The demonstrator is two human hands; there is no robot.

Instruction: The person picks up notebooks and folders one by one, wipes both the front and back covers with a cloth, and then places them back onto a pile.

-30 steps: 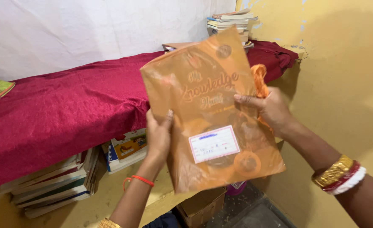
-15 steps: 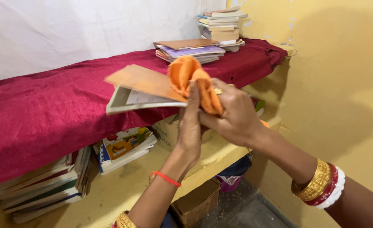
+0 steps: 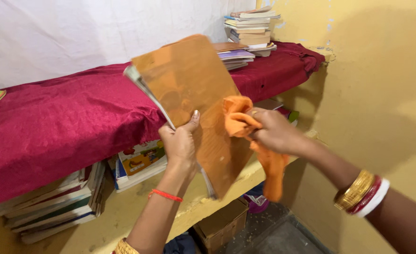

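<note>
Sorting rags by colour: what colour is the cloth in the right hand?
Orange cloth, bunched in the right hand; head view.

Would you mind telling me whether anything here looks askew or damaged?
The red cloth is bunched up at the shelf's far right end, and the yellow wall beside it has chipped paint. The book and orange rag look fine.

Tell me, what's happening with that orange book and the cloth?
A person is holding an orange-covered book up with the left hand, gripping its lower edge. The right hand presses a bunched orange cloth against the book's cover, with the cloth's loose end hanging down. Behind the book is a shelf draped in red fabric, with stacks of books at its far end and more books on the yellow ledge below.
</note>
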